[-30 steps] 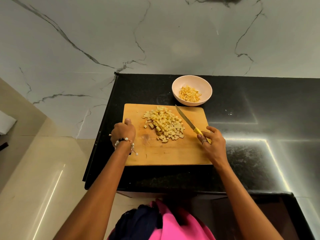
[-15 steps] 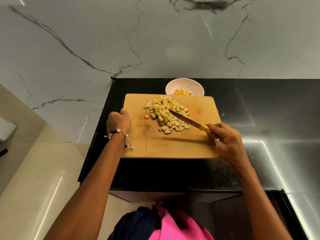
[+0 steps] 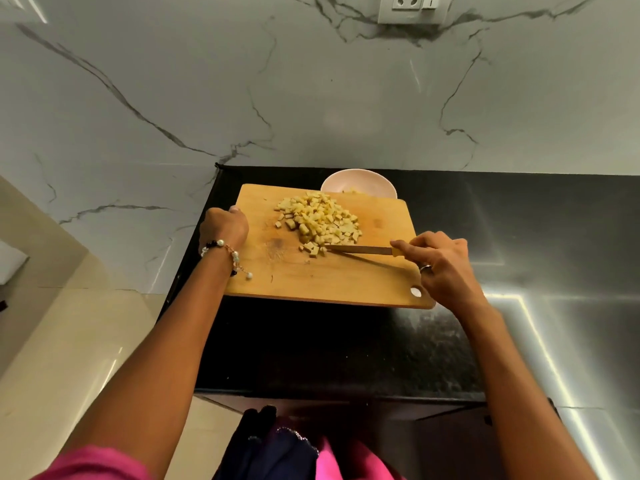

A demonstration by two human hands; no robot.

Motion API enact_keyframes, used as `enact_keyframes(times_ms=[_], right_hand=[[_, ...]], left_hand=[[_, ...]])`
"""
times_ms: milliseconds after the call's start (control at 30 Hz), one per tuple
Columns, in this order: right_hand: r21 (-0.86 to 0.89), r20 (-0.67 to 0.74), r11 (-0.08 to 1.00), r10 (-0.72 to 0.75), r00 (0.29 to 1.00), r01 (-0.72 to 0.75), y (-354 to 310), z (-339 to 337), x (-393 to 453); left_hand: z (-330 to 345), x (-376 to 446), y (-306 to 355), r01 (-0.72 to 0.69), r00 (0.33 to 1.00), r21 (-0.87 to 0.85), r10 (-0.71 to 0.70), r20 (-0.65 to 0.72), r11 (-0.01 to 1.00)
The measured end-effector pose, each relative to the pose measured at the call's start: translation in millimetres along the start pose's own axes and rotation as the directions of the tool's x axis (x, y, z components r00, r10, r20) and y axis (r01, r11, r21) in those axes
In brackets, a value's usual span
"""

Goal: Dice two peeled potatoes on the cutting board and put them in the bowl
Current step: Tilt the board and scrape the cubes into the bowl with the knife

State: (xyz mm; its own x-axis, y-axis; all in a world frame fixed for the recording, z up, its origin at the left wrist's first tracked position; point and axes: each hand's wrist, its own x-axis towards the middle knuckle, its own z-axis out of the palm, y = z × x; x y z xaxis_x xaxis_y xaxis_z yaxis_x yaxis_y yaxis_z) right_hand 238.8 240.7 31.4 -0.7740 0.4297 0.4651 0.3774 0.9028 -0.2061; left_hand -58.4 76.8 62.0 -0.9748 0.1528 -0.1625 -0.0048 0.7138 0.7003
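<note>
Board [image 3: 325,275] raised further, bowl [image 3: 358,183] mostly hidden, knife [image 3: 360,250] levelled

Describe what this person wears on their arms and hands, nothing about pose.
The left hand has a bracelet at the wrist, of white pearl-like and dark beads with a dangling strand. The right hand wears a ring on one finger. Both forearms are bare; a pink sleeve shows on the upper left arm.

no readable text, labels, brands or numbers anywhere in the head view. the socket plate [image 3: 411,8] on the far wall carried no legible marking, and the cutting board [image 3: 346,278] and bowl [image 3: 358,181] were unmarked.
</note>
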Motion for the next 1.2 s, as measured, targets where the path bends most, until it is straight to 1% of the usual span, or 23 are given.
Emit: enact_keyframes(times_ms=[67, 167, 233, 300, 400, 567, 733, 933, 1033, 1100, 1167, 1200], right_hand=[[-0.014, -0.013, 1.0, 0.006, 1.0, -0.007, 5.1, 10.0, 9.4], [0.001, 0.006, 0.999, 0.043, 0.999, -0.043, 11.7, 26.4, 20.8], [-0.029, 0.0, 0.997, 0.067, 0.998, -0.067, 15.8, 35.8, 28.0], [-0.076, -0.021, 0.994, 0.077, 0.997, -0.079, 19.6, 42.0, 33.5], [-0.083, -0.062, 0.988, 0.124, 0.99, -0.129, 27.6, 50.7, 44.2], [-0.079, -0.036, 0.978, 0.191, 0.981, -0.193, 38.4, 59.4, 60.0], [-0.138, -0.076, 0.962, 0.228, 0.971, -0.236, 51.4, 65.2, 73.5], [-0.163, -0.051, 0.923, 0.345, 0.937, -0.349, 57.7, 65.3, 92.8], [-0.134, -0.053, 0.898, 0.416, 0.908, -0.419, 54.6, 62.3, 96.5], [-0.08, -0.089, 0.891, 0.44, 0.893, -0.447, 49.3, 57.0, 94.4], [0.018, -0.127, 0.902, 0.43, 0.894, -0.432, 42.2, 47.7, 88.1], [0.073, -0.126, 0.914, 0.404, 0.906, -0.398, 38.3, 42.3, 84.0]], left_hand=[[3.8, 6.9, -1.6, 0.025, 1.0, -0.006, -0.025, -0.001, 1.0], [10.7, 19.4, -0.2, 0.059, 0.998, -0.025, -0.059, 0.004, 0.998], [14.0, 28.1, 4.0, 0.067, 0.998, -0.017, -0.066, 0.012, 0.998], [17.5, 36.0, 8.5, 0.053, 0.998, -0.008, -0.052, 0.025, 0.999], [24.7, 49.1, 16.1, 0.023, 0.999, 0.005, -0.023, 0.044, 1.0], [34.0, 60.5, 18.2, 0.003, 0.996, 0.025, -0.005, 0.084, 1.0], [36.5, 68.6, 18.5, 0.004, 0.993, 0.004, -0.005, 0.116, 1.0], [42.8, 67.0, 21.4, -0.017, 0.991, -0.006, 0.017, 0.135, 1.0], [46.0, 64.2, 24.8, -0.02, 0.989, -0.012, 0.021, 0.144, 1.0], [48.3, 62.7, 26.0, -0.016, 0.988, -0.016, 0.018, 0.152, 1.0], [50.3, 62.5, 26.5, -0.001, 0.987, -0.028, 0.006, 0.163, 1.0], [50.6, 62.5, 26.9, 0.009, 0.986, -0.035, -0.003, 0.165, 0.999]])
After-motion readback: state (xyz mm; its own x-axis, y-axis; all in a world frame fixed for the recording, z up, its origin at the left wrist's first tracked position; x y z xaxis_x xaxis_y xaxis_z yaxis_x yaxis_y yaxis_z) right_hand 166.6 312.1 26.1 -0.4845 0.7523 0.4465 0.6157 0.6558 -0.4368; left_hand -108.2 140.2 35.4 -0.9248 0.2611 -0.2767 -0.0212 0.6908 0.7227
